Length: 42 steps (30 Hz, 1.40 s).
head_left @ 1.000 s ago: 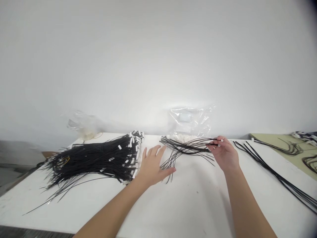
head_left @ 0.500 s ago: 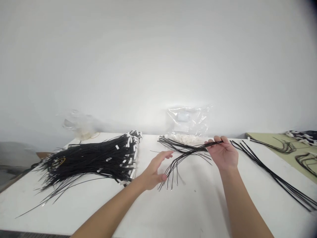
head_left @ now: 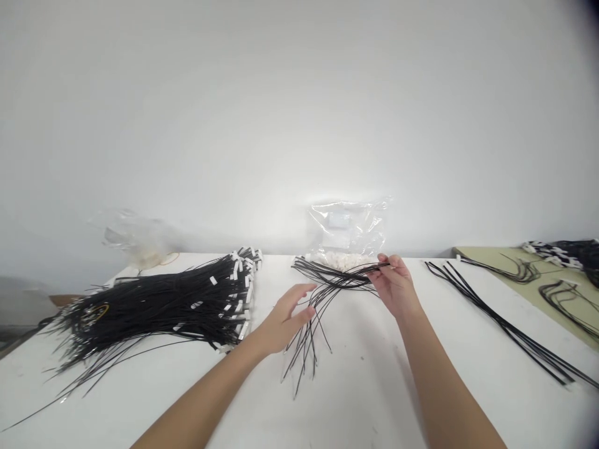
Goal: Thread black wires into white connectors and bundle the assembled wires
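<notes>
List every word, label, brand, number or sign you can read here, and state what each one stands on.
No readable text anywhere.
Pale patch on the clear bag: too blurred to read.
White end pieces on the large wire bundle: too small to read.
Black wires in the right hand: no print visible.

Bare forearms (head_left: pixel 449 374) taper to slim wrists (head_left: pixel 406 312) and slender, bare fingers (head_left: pixel 299 291).

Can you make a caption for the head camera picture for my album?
Right hand holding black wires, left hand open close by, over a white table.
</notes>
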Available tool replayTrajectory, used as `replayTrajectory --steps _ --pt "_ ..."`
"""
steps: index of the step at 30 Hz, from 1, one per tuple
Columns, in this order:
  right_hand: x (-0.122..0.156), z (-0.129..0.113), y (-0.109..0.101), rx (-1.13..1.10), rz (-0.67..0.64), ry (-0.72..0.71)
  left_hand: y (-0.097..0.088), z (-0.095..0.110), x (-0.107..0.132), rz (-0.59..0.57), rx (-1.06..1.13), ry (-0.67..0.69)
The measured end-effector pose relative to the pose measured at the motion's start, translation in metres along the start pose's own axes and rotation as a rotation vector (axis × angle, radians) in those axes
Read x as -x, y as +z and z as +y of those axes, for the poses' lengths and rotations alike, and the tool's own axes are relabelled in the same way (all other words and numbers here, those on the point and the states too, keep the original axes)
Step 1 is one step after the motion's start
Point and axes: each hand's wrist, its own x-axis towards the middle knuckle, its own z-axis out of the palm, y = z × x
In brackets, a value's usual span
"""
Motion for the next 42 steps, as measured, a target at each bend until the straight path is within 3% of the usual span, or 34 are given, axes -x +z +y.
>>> replayTrajectory --steps 4,10,13,18,21,24,28,32,36,42 --pt "0.000 0.005 0.002 0.024 0.037 -0.014 0.004 0.007 0.001 -0.181 0.072 -0.085" --pt "-0.006 0.014 -0.004 0.141 0.203 -0.112 0.010 0.005 0.003 -0.264 0.222 -0.201" --pt "-0.005 0.017 -0.008 0.541 0.308 -0.199 0.009 0.000 0.003 -0.334 0.289 -0.262" --pt "0.001 0.020 -0.014 1.419 0.339 -0.564 0.005 0.007 0.007 -0.521 0.288 -0.252" --pt "0.004 0.025 -0.012 1.665 0.289 -0.510 0.002 0.015 0.009 -0.673 0.360 -0.283" --pt "0.007 0.029 -0.006 1.712 0.129 -0.434 0.001 0.018 0.008 -0.773 0.438 -0.303" --pt "0.013 0.034 0.007 1.687 -0.096 -0.449 0.004 0.012 0.007 -0.691 0.521 -0.379" --pt "0.023 0.040 0.019 1.620 -0.243 -0.480 0.008 0.003 0.004 -0.432 0.535 -0.515" --pt "0.032 0.043 0.030 1.470 -0.451 -0.429 0.007 -0.003 0.000 -0.195 0.626 -0.554" --pt "0.044 0.040 0.049 1.226 -0.752 -0.330 0.008 -0.006 -0.003 -0.107 0.782 -0.468"
